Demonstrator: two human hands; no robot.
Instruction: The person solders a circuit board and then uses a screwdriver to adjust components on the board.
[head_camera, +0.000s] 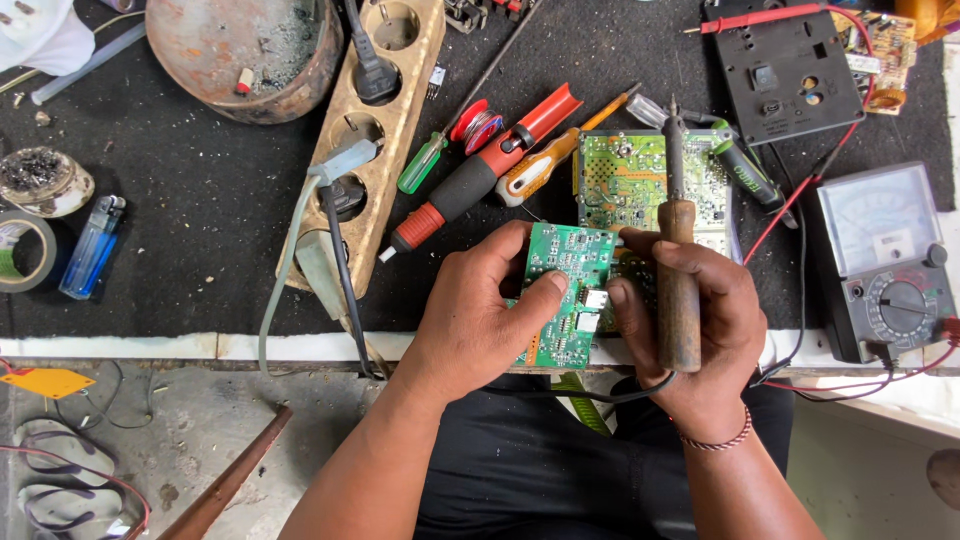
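Note:
My left hand (480, 315) grips a small green circuit board (565, 285) by its left edge, thumb pressed on its face. My right hand (690, 320) holds a soldering iron (678, 270) with a brown wooden handle, tip pointing away from me, while its thumb and forefinger pinch the right side of the same board. A larger green circuit board (630, 180) lies flat on the black mat (200, 220) just beyond my hands.
A wooden power strip (375, 150) with plugs lies at centre-left. A red-and-black desoldering pump (480, 175), screwdrivers (425, 165), a solder spool (478, 125), an analog multimeter (885, 260) at right, a black cover (785, 65), a blue lighter (90, 245), a tape roll (25, 250) and a rusty round tin (250, 50).

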